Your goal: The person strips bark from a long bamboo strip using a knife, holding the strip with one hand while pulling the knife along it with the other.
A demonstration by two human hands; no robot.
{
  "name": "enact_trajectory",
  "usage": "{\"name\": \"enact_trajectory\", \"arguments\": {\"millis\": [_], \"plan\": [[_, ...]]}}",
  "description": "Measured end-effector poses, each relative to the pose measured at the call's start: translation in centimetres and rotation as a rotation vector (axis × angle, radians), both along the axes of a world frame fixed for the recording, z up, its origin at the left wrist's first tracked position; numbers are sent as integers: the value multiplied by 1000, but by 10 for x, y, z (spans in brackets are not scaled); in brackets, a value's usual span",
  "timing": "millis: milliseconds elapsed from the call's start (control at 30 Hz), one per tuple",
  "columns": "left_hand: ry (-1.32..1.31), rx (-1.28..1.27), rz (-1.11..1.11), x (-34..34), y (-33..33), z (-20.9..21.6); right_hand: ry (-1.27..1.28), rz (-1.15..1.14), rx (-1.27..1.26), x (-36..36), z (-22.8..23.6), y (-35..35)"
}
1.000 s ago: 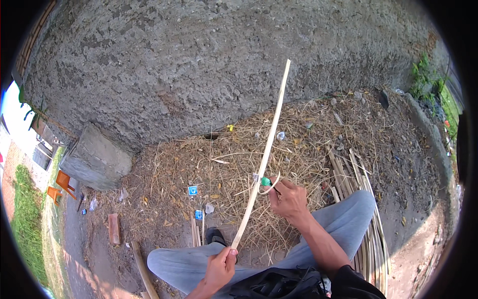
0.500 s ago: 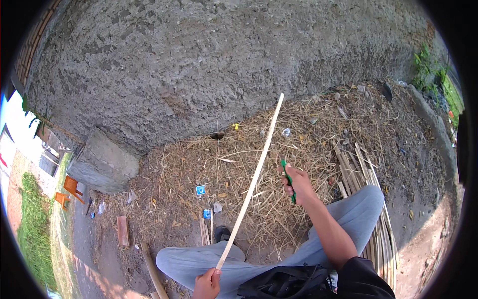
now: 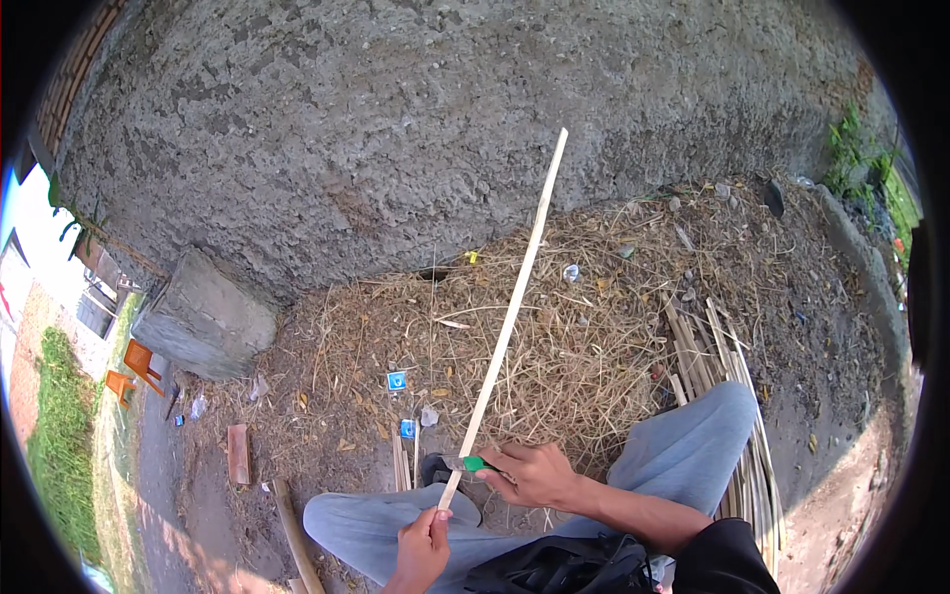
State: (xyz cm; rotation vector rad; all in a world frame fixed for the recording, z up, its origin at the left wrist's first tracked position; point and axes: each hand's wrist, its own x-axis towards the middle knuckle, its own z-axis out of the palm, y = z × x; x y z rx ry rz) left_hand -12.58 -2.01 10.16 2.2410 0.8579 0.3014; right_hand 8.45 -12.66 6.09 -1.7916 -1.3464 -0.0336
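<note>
A long pale bamboo strip (image 3: 512, 309) slants up and away from me, its far end in front of the wall. Its near end is pinched by my left hand (image 3: 424, 546), thumb on top. My right hand (image 3: 537, 475) is closed round a green-handled knife (image 3: 474, 462). The knife's short blade lies across the strip, a little beyond my left hand; whether it cuts into the strip is too small to tell. Under the strip, between my bent legs, part of a dark shoe (image 3: 437, 467) shows.
A rough grey wall (image 3: 445, 129) stands ahead, with a concrete block (image 3: 208, 322) at its left. Shavings (image 3: 584, 386) cover the ground before me. Several strips (image 3: 757, 475) lie beside my right knee. A brick (image 3: 238, 454) and a pole (image 3: 297, 535) lie to the left.
My right hand has come down and left with the knife, from beside the strip onto its near part. The strip's far end has risen higher against the wall.
</note>
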Motion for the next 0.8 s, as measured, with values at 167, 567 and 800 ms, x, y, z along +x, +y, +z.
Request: {"name": "enact_trajectory", "arguments": {"millis": [167,567,800], "plan": [[-52,-78,-2,32,5,-15,-24,-43,-13,8,2,-4],[-150,-58,-106,48,4,-2,-129,-186,27,30,3,-2],[-152,-116,-100,52,0,1,-77,-243,72,33,3,3]]}}
